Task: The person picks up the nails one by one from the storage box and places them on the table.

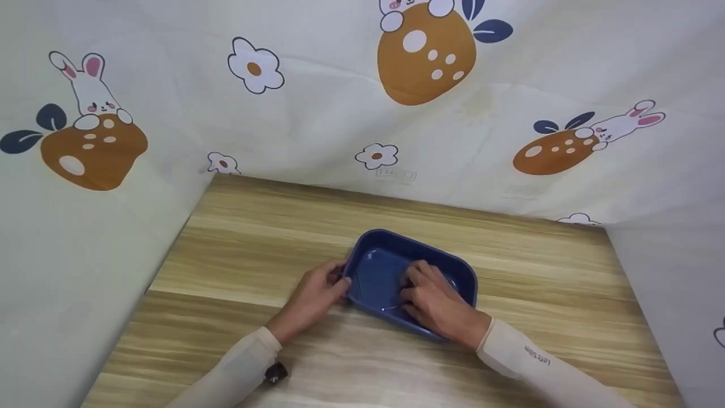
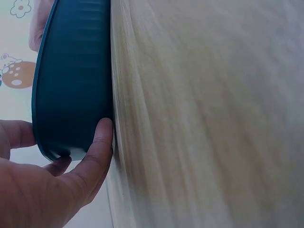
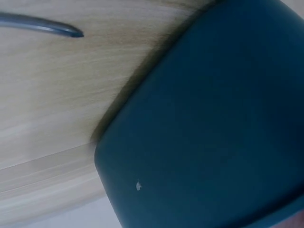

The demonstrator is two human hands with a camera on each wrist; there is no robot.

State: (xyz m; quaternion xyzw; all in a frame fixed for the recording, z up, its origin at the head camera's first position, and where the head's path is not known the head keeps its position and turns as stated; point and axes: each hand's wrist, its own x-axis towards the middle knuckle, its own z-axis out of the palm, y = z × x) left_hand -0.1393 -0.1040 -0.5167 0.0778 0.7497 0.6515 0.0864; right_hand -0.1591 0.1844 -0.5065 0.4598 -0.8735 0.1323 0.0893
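Note:
A blue rectangular plastic box (image 1: 379,272) with rounded corners and no lid stands on the wooden table. My left hand (image 1: 320,289) grips its left end, thumb at the rim. In the left wrist view, fingers (image 2: 97,142) lie against the outside wall of the box (image 2: 73,71). My right hand (image 1: 439,300) reaches inside with bent fingers turned down to the floor of the box; whether they pinch something is hidden. A thin bright line (image 1: 391,308) shows by those fingertips, too small to identify. In the right wrist view the box's outer wall (image 3: 199,123) fills most of the picture.
The box stands on a wood-grain tabletop (image 1: 255,232). Pale cloth (image 1: 317,113) printed with rabbits and flowers hangs behind and at both sides. A small black object (image 1: 276,373) sits at the left wrist. A dark curved strip (image 3: 47,26) shows in the right wrist view.

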